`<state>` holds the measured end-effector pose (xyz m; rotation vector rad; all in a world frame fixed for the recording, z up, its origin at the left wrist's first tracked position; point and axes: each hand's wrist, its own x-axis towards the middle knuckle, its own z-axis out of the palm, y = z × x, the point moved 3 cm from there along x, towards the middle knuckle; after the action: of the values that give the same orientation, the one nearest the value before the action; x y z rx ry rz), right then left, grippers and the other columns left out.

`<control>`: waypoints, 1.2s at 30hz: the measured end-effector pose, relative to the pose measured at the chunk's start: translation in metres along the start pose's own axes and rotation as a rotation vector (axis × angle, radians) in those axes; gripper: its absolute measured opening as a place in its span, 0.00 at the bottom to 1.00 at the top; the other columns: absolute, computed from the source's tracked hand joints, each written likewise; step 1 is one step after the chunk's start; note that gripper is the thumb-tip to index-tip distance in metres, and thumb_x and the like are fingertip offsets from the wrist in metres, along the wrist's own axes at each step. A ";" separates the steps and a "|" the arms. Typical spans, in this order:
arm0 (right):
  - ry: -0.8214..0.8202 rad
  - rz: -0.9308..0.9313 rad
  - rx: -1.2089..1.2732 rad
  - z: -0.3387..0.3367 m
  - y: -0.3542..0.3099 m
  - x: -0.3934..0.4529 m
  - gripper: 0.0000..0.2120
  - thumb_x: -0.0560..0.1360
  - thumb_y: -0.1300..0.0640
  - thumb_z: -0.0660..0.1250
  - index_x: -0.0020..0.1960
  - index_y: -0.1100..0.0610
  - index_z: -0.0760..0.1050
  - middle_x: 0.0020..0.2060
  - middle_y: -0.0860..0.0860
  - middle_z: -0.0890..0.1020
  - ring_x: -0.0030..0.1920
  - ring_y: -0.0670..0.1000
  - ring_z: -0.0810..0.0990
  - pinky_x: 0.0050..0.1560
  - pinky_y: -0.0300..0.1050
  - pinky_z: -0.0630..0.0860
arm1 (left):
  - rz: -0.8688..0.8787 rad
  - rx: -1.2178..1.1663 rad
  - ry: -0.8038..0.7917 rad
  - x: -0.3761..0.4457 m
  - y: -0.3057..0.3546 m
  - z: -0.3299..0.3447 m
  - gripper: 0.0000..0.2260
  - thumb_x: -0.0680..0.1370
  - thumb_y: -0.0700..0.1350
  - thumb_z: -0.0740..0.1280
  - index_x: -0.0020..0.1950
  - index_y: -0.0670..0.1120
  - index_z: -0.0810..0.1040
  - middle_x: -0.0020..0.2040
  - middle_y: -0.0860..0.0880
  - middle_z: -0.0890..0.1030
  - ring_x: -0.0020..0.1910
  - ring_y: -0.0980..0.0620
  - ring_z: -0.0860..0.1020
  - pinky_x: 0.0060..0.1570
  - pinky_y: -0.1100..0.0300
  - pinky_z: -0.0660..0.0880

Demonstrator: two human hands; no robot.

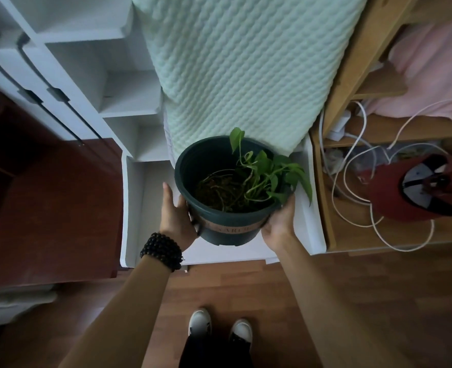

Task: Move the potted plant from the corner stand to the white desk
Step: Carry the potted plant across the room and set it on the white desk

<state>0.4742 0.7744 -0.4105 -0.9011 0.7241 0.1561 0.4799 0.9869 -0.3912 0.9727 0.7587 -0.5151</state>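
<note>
Gripping the potted plant (227, 187) from both sides, the left hand (175, 216) and right hand (279, 221) press flat against the dark green pot (a beaded bracelet (162, 251) circles the left wrist), holding it over the white stand (310, 208), below the draped knitted cloth (246, 62).

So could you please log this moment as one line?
hands: left, right gripping pot | pot: over white stand | plant: upright

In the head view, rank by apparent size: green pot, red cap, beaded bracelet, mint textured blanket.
1. Mint textured blanket, by far the largest.
2. Green pot.
3. Red cap, somewhat smaller, though wide-angle edge distortion makes that unsure.
4. Beaded bracelet, the smallest.
</note>
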 end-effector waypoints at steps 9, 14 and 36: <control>-0.053 0.028 0.142 -0.005 -0.003 -0.008 0.31 0.78 0.35 0.60 0.71 0.54 0.78 0.64 0.56 0.84 0.62 0.57 0.82 0.55 0.50 0.81 | -0.056 -0.198 -0.093 -0.004 -0.016 -0.005 0.38 0.74 0.78 0.53 0.57 0.51 0.88 0.67 0.38 0.83 0.66 0.34 0.78 0.55 0.35 0.81; -0.062 0.008 0.101 -0.005 -0.002 -0.006 0.29 0.81 0.38 0.59 0.73 0.55 0.75 0.69 0.58 0.80 0.67 0.59 0.78 0.60 0.52 0.79 | -0.094 -0.135 -0.064 -0.003 -0.010 -0.004 0.40 0.72 0.80 0.50 0.67 0.53 0.79 0.71 0.39 0.77 0.68 0.33 0.75 0.60 0.31 0.76; -0.128 -0.431 -0.348 0.088 -0.151 -0.150 0.39 0.72 0.42 0.67 0.80 0.49 0.62 0.81 0.48 0.62 0.74 0.46 0.62 0.66 0.47 0.61 | 0.399 0.279 -0.189 -0.166 0.135 0.077 0.27 0.82 0.58 0.63 0.79 0.54 0.66 0.78 0.43 0.67 0.79 0.39 0.63 0.69 0.34 0.68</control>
<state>0.4676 0.7719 -0.1807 -1.3466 0.3747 -0.0457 0.4932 0.9936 -0.1641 1.2792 0.3132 -0.3605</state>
